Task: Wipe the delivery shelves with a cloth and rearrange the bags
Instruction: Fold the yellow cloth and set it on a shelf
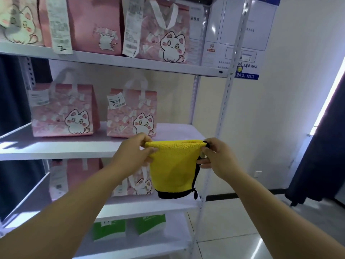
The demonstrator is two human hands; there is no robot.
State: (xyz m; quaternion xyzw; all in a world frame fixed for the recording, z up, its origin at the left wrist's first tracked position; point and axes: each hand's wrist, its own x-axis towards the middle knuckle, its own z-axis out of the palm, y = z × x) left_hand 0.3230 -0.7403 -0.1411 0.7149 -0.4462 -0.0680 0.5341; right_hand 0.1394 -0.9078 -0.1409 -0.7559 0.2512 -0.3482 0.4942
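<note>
A yellow cloth (172, 169) with a black edge hangs folded in front of the white shelf unit. My left hand (133, 153) pinches its top left corner and my right hand (217, 158) pinches its top right corner. Behind the cloth, the middle shelf (56, 148) carries two pink cat-print bags (63, 111) (131, 113); its right part is bare. The top shelf (119, 61) holds several pink bags with long receipts. More pink bags (74, 176) stand on the shelf below, partly hidden by my left arm and the cloth.
Green and white bags (149, 224) sit on the lowest visible shelf. The unit's right upright (226, 109) stands beside a white wall with a blue-framed notice board (246, 34). A dark curtain (321, 156) hangs at right over a tiled floor (242, 230).
</note>
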